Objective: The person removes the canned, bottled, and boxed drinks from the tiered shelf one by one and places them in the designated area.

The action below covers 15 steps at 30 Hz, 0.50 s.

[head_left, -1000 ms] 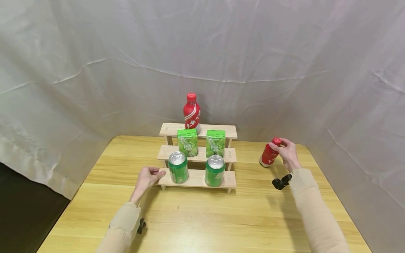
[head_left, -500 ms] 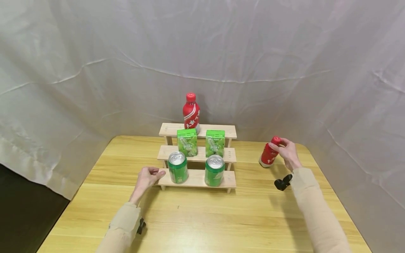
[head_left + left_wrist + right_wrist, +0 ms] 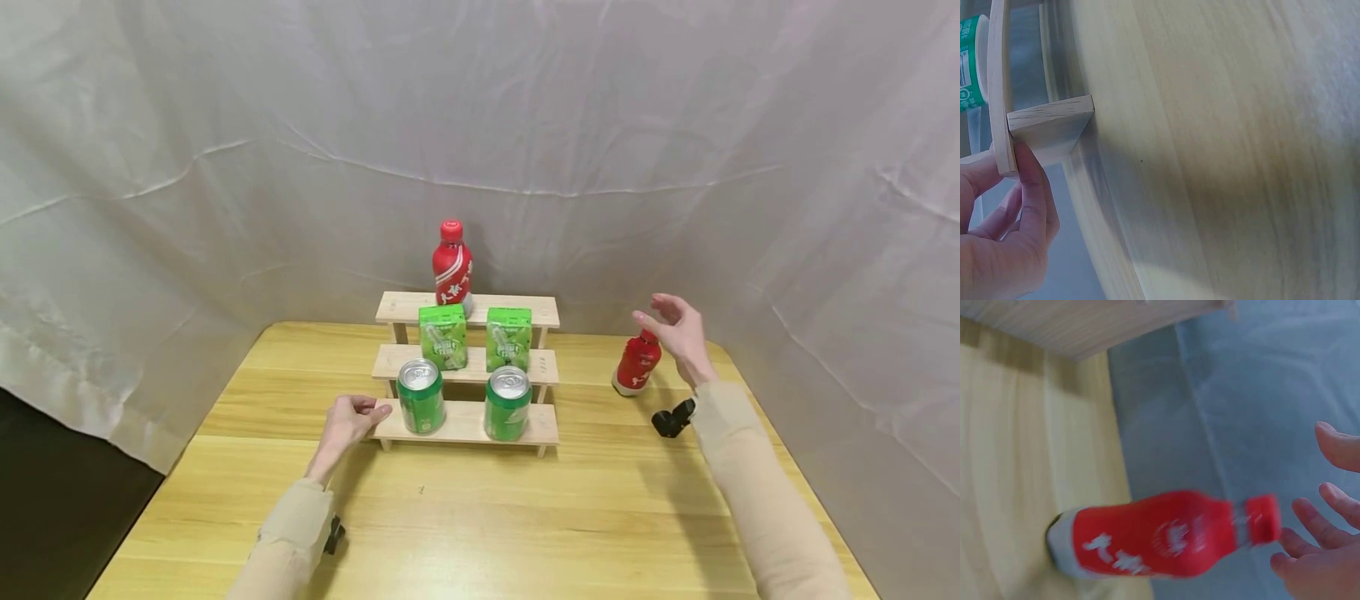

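My left hand [image 3: 349, 427] pinches the left end of the lowest step of a three-step wooden rack [image 3: 465, 427]. The left wrist view shows thumb and fingers [image 3: 1034, 194] on either side of that board, close to its leg. At the right, a red bottle [image 3: 637, 365] stands upright on the table. My right hand [image 3: 678, 333] is just above its cap, with the fingers spread and nothing between them. In the right wrist view the bottle's red cap [image 3: 1262, 519] lies close to the fingertips [image 3: 1282, 559].
Another red bottle [image 3: 452, 271] stands on the top step. Two green drink cartons [image 3: 444, 340] are on the middle step, and two green cans [image 3: 422, 400] on the lowest. Grey cloth [image 3: 525, 108] hangs behind the wooden table [image 3: 480, 525] and along its sides.
My right hand has let go of the red bottle at the right and risen off its cap. That bottle stays in place. The left hand keeps its hold on the rack.
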Tool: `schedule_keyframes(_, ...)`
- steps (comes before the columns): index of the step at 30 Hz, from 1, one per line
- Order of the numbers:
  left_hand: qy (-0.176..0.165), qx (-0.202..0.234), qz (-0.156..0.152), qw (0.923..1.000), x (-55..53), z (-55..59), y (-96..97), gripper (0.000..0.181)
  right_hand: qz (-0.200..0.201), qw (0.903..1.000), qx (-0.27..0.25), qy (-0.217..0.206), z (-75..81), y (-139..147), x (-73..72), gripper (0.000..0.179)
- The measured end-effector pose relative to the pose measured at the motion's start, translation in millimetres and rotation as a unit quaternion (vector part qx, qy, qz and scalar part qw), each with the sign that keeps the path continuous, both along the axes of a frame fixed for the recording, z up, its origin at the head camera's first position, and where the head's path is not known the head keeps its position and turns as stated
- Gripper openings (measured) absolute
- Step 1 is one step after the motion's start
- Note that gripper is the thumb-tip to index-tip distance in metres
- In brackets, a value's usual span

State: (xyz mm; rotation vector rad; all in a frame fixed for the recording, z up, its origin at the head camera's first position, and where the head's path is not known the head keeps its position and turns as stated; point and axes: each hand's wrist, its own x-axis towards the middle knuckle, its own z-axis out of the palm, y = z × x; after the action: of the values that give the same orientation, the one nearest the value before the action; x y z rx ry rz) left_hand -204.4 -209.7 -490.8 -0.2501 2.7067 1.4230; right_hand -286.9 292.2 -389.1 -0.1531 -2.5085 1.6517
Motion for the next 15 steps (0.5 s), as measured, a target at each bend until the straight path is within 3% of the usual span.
schedule_keyframes(6,0.002,0.002,-0.002,1.0000,0.4,0.3,0.2,0.042,0.033,0.9991,0.006,0.026,32.7,-21.9,-2.4,0.073)
schedule_keyframes(15,-0.005,-0.007,0.001,1.0000,-0.5,0.6,1.3,0.042,0.090,0.9920,0.025,0.085,83.2,-72.1,-18.0,0.068)
